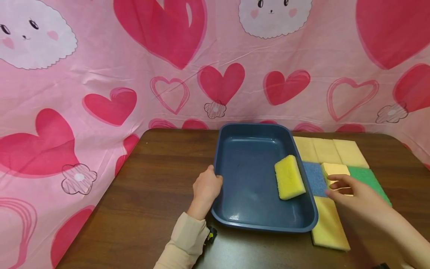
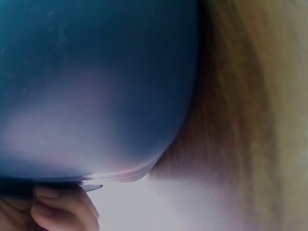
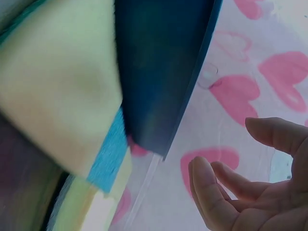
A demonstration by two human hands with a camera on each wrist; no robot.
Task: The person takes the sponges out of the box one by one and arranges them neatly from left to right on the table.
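A dark blue rectangular baking pan (image 1: 248,175) stands on the table, and a yellow sponge (image 1: 289,177) leans inside it against the right wall. My left hand (image 1: 206,186) grips the pan's left rim; its curled fingers (image 2: 67,207) show at the rim in the left wrist view. To the right of the pan, my right hand (image 1: 352,196) hovers by a small pale yellow sponge (image 1: 336,170) and overlaps it in the head view. In the right wrist view the thumb and fingers (image 3: 207,187) are spread apart with nothing between them.
Several flat pads lie beside the pan: pale yellow ones (image 1: 327,151) at the back, a blue one (image 1: 314,178), a green one (image 1: 367,181) and a yellow one (image 1: 330,224) in front. A pink heart-print cloth (image 1: 242,86) hangs behind the brown wooden table (image 1: 161,164).
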